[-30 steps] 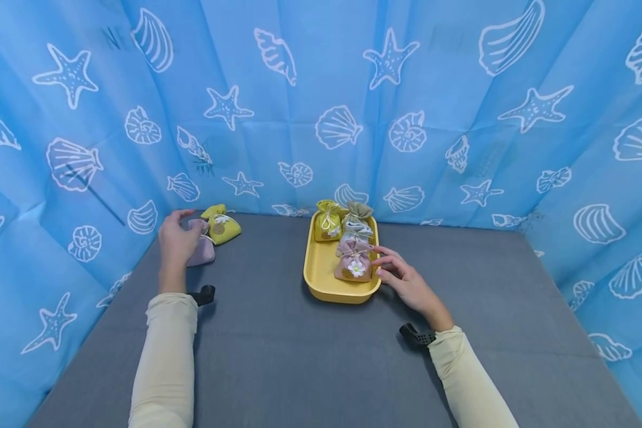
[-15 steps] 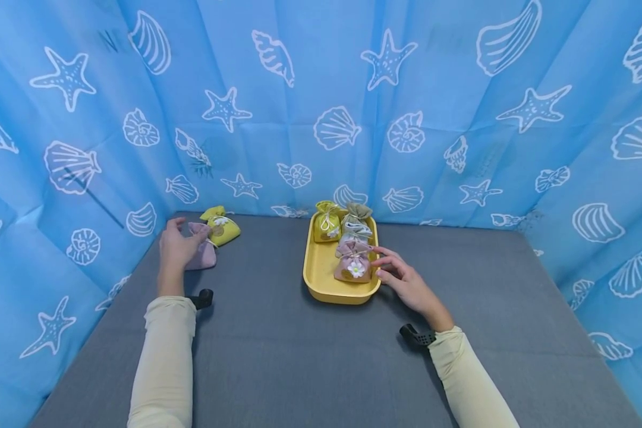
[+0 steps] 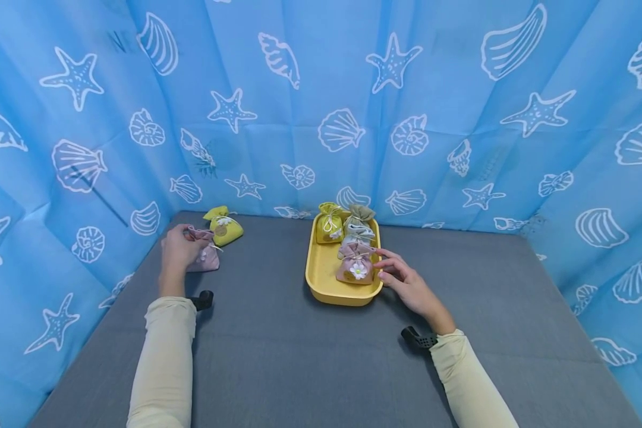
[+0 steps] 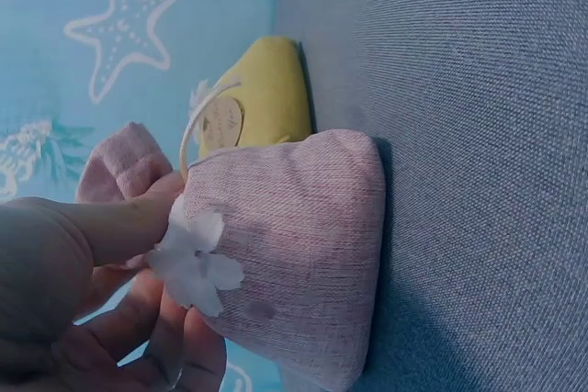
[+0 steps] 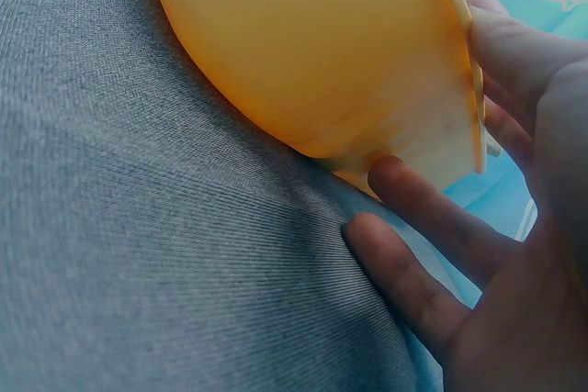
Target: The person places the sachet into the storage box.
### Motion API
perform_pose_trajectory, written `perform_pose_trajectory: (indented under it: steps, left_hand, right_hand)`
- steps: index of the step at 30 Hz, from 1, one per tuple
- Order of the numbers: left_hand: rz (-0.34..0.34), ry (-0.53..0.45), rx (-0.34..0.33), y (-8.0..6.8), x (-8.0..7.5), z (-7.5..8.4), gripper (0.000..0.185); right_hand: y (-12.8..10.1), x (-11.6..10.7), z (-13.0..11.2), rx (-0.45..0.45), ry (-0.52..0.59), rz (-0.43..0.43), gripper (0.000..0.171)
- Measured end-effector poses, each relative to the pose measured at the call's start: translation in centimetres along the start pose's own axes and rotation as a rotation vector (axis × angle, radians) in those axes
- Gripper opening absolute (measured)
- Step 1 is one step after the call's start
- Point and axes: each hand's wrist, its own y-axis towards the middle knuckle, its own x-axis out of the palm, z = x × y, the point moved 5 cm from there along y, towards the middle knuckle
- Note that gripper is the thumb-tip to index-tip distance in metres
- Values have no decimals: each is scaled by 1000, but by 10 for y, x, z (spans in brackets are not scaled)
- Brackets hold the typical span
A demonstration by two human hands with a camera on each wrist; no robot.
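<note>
My left hand [image 3: 175,254] pinches the gathered neck of a pink drawstring pouch [image 3: 207,260] at the far left of the table. A white fabric flower [image 4: 197,262] on the pouch faces the left wrist view, where its base stands at the cloth. Just behind leans a yellow-green pouch [image 3: 227,232] with a round tag. My right hand [image 3: 406,286] grips the right rim of a yellow tray [image 3: 321,291], thumb and fingers on either side of the edge. Inside the tray, a dusky pink pouch [image 3: 348,273] with a daisy is right by those fingertips.
At the tray's back are a yellow pouch [image 3: 329,229] and a grey-green one [image 3: 361,212], with a pale pouch [image 3: 357,233] in front of the latter. Grey cloth [image 3: 299,362] covers the table. A blue seashell curtain [image 3: 278,142] encloses the back and sides.
My left fingers have closed on the neck of the pink pouch, whose white flower now shows in the head view. The right hand and the tray have stayed put.
</note>
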Motion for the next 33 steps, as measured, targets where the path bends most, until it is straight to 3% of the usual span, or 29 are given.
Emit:
perform_pose_trajectory:
  steps: [5,15,19,26,33]
  left_hand:
    - [59,42,30,-3,-6,-1,38]
    - [82,51,80,-5,-16,9,39]
    - [83,47,102,-10,-22,23,37]
    - [146,13,213,-22,-36,53,41]
    - [173,-45,231,-34,-46,77,47]
  right_hand:
    - [0,2,0,-1,11,-9,29]
    - [2,0,1,-26,30,0,28]
    - [1,0,2,-10,33,-10,30]
    - [1,0,2,1,26,-4,28]
    - [2,0,4,19,19,-3,28]
